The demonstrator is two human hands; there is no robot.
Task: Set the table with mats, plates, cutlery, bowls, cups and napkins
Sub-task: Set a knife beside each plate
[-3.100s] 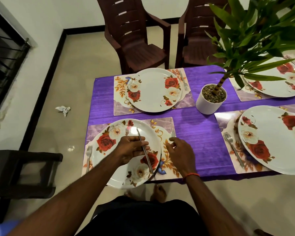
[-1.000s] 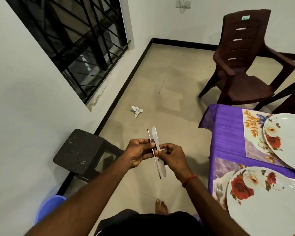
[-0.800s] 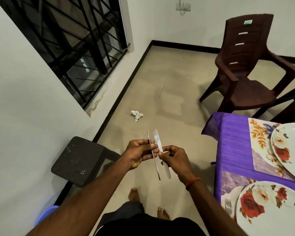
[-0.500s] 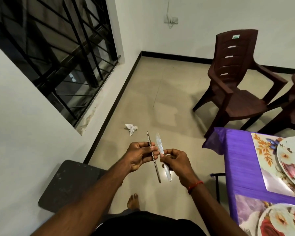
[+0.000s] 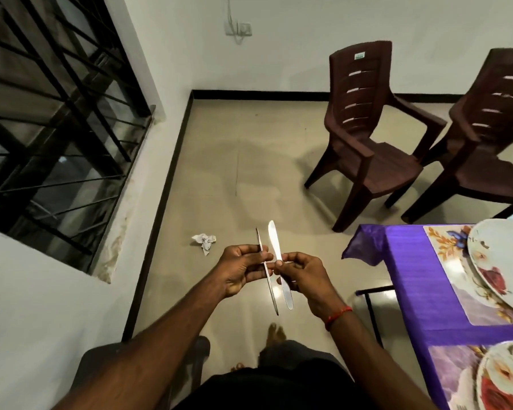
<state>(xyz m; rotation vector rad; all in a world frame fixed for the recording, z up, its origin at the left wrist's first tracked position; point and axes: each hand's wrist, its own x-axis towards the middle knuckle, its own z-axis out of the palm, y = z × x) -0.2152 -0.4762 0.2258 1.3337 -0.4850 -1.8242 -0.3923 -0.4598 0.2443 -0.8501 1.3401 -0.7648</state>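
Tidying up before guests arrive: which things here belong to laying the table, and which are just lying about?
For the job: knife in the right hand; thin cutlery piece in the left hand; far mat; far plate; near mat; near plate.
Lying about: crumpled paper on the floor; dark stool; brown chairs.

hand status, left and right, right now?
Left hand: pinching a thin steel utensil, seen edge-on.
Right hand: pinching a table knife near its middle.
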